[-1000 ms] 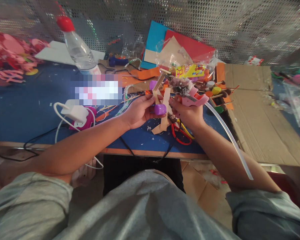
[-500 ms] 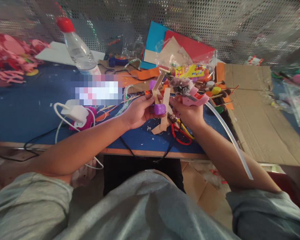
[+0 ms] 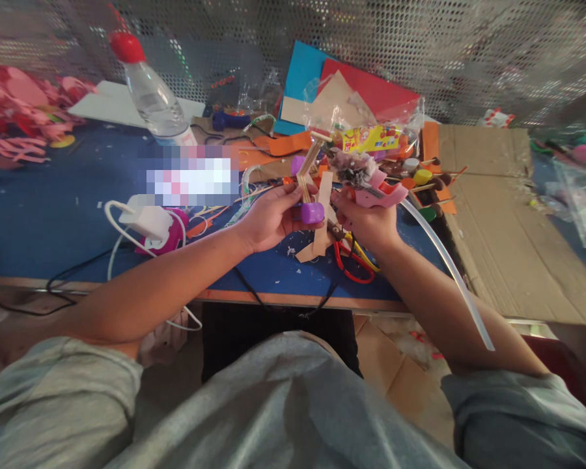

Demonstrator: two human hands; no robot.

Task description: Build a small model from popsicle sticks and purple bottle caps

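Angled stick frame (image 3: pixel 311 161), purple-ended, pink glue gun (image 3: pixel 381 193) just beside

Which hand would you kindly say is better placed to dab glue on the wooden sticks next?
Probably the right hand: it holds the pink glue gun, pointed towards the wooden sticks, while the left hand holds them.

No readable text, even on yellow label (image 3: pixel 370 139)

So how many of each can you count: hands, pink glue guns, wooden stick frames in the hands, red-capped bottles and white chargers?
Hands, left hand plus right hand: 2
Pink glue gun: 1
Wooden stick frame: 1
Red-capped bottle: 1
White charger: 1
Total: 6
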